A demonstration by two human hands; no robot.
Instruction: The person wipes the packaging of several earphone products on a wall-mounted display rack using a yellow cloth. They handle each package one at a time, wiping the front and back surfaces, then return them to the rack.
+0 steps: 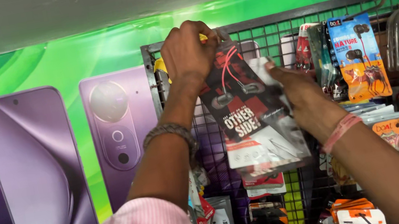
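Upper centre of the frame: the left hand (pixel 188 54) curls its fingers tight on the top of a black-and-red earphone packet (pixel 250 103) against the wire display rack (pixel 271 23). The right hand (pixel 298 90) pinches the packet's right edge.

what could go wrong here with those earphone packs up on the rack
1. The left hand pinches only the top of the packs at the grid; several hang stacked, so one might slip out and drop.
2. The right hand reaches behind the stack, out of sight, and could snag a hook or wire.
3. Neighbouring packets hang close by; an elbow or tug may knock them loose.
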